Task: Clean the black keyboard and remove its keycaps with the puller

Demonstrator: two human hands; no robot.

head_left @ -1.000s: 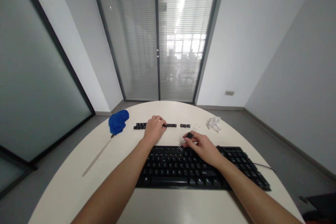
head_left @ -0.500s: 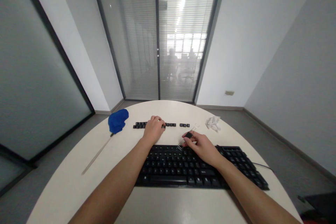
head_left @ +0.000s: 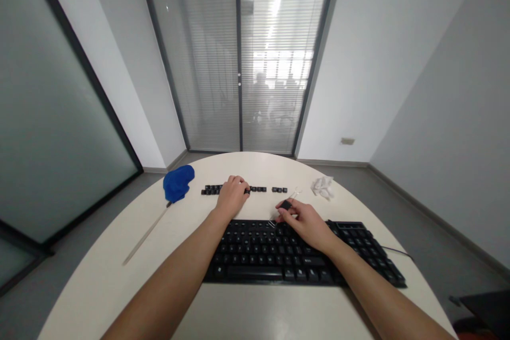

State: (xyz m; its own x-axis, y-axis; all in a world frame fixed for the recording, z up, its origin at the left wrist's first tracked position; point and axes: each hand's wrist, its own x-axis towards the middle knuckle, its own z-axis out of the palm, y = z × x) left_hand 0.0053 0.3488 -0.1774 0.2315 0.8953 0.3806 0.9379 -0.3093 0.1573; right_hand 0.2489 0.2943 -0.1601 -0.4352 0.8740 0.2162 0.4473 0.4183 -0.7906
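My left hand (head_left: 233, 196) is over a row of loose black keycaps (head_left: 213, 189) behind the keyboard. Its fingers are closed on one small black keycap (head_left: 247, 191). My right hand (head_left: 305, 220) grips a keycap puller (head_left: 286, 205) by its black middle. Thin wire ends of the puller point down at the top key row of the black keyboard (head_left: 255, 272). A pale wire part sticks out on its far side. My left hand hides part of the keycap row, and my right forearm covers some keys.
A blue cloth (head_left: 177, 183) with a thin stick (head_left: 146, 236) lies on the left of the round white table (head_left: 255, 311). Crumpled white tissue (head_left: 322, 187) rests at the right. More loose keycaps (head_left: 279, 189) stand between. A cable (head_left: 398, 251) leaves the keyboard's right side.
Both hands keep nearly the same place and grip. The whole view has shifted very slightly.
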